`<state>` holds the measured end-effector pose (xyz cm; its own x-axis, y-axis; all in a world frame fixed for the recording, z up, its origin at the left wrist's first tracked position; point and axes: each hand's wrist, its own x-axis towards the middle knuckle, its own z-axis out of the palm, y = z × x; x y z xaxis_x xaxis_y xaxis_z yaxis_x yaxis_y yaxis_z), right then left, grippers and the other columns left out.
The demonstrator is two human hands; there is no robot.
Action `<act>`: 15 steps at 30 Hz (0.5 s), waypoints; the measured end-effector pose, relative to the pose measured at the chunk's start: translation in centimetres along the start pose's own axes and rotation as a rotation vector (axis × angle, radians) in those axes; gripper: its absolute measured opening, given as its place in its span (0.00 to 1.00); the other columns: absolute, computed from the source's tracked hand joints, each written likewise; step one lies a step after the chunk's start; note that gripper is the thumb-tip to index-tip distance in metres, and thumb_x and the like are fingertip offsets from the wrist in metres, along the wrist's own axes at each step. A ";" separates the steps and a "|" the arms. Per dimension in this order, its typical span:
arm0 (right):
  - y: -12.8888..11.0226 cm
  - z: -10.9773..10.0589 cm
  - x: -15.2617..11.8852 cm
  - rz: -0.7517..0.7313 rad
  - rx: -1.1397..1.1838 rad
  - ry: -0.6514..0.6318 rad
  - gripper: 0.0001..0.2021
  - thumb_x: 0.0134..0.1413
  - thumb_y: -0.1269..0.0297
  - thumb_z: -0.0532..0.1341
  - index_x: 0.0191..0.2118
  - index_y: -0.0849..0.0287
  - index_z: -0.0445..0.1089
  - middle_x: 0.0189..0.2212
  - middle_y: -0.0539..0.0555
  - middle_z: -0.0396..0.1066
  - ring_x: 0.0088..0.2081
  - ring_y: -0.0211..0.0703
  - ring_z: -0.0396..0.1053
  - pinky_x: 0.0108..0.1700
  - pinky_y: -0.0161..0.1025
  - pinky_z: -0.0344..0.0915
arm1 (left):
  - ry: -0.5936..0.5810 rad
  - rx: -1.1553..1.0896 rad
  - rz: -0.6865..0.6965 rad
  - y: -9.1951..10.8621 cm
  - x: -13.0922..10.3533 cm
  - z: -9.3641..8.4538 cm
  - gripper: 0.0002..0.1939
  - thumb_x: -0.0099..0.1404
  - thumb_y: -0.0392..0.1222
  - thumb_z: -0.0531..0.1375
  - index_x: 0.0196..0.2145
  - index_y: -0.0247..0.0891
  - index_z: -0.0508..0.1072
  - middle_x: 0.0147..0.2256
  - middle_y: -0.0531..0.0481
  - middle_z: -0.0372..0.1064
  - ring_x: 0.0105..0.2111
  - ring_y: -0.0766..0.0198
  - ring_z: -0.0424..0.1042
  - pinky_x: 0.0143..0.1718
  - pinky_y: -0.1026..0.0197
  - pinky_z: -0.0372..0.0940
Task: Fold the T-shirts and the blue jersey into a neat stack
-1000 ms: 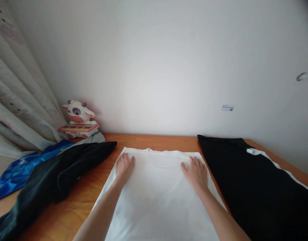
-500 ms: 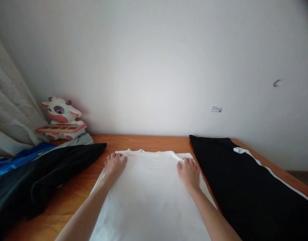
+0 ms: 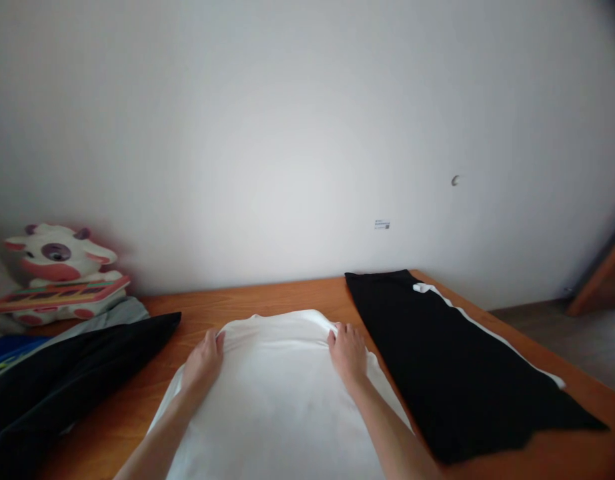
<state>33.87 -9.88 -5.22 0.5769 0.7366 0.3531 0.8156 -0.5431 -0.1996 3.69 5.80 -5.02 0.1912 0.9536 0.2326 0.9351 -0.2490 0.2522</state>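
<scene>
A white shirt lies spread in front of me on the wooden table, its far edge lifted a little and bunched. My left hand grips the far left corner of the shirt, thumb against the cloth. At the far right corner my right hand pinches the fabric, fingers curled over the edge. Between the hands the cloth is drawn into shallow creases. My forearms cover parts of the shirt's sides.
Right of the shirt a folded black garment with a white strip lies flat. Dark clothing is heaped on the left, before a cow-shaped toy keyboard. A wall rises behind the table.
Both hands have closed on the shirt's far corners and drawn that edge up and slightly nearer. The view has turned to the right, showing more floor there.
</scene>
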 end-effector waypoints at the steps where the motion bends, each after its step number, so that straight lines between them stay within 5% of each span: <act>1: 0.0 -0.1 -0.4 -0.002 0.004 -0.001 0.12 0.68 0.63 0.54 0.46 0.60 0.73 0.44 0.62 0.74 0.48 0.52 0.71 0.47 0.42 0.61 | -0.014 -0.010 0.000 -0.1 -0.1 0.1 0.21 0.76 0.48 0.40 0.47 0.36 0.67 0.41 0.36 0.79 0.40 0.49 0.79 0.41 0.54 0.67; 10: 0.3 -2.0 -4.0 -0.011 0.069 -0.036 0.12 0.69 0.61 0.53 0.44 0.61 0.71 0.43 0.62 0.75 0.48 0.54 0.72 0.49 0.43 0.63 | -0.031 0.000 0.125 -1.1 -2.1 1.0 0.26 0.69 0.52 0.44 0.51 0.30 0.69 0.51 0.31 0.75 0.52 0.45 0.74 0.54 0.50 0.64; 15: 0.2 -3.4 -5.3 -0.031 0.125 -0.088 0.13 0.67 0.61 0.55 0.47 0.62 0.71 0.45 0.64 0.75 0.51 0.56 0.71 0.51 0.45 0.62 | -0.021 0.026 0.148 -0.8 -3.1 0.4 0.27 0.67 0.48 0.43 0.49 0.28 0.73 0.49 0.31 0.76 0.50 0.44 0.75 0.54 0.49 0.65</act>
<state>30.81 -15.29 -4.07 0.5484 0.7878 0.2803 0.8292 -0.4689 -0.3042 2.45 3.13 -6.29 0.3339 0.9100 0.2458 0.9034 -0.3833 0.1920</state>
